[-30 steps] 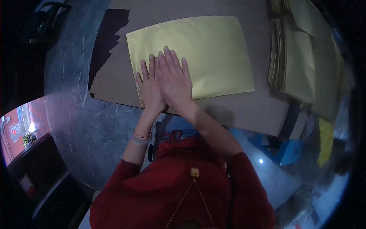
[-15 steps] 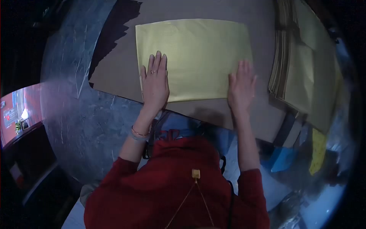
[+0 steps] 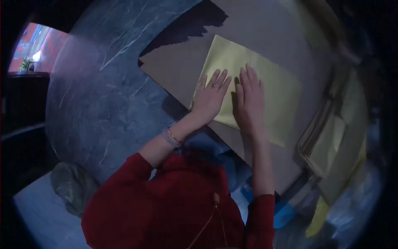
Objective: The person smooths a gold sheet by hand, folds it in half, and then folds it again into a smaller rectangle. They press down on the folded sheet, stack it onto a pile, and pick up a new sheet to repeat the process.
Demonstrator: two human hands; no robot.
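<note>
A yellow sheet of paper [image 3: 277,97], with a faint sheen, lies flat on a brown cardboard sheet [image 3: 265,25]. My left hand [image 3: 210,99] rests on the paper's left part, fingers stretched out, a ring on one finger. Close beside it, over the middle of the paper, is my right hand [image 3: 251,99], palm down with extended fingers. A dark shadow falls along the right hand's left side. Neither hand grasps anything.
To the right stands a stack of folded yellow paper [image 3: 331,141]. A grey marbled tabletop [image 3: 112,108] spreads out on the left, under the cardboard's torn dark edge [image 3: 186,31]. Blue [image 3: 283,213] and yellow pieces [image 3: 318,218] show at the lower right.
My right hand has moved from the paper's right edge leftward to beside my left hand. The whole view has turned, so paper and cardboard appear tilted and farther right.
</note>
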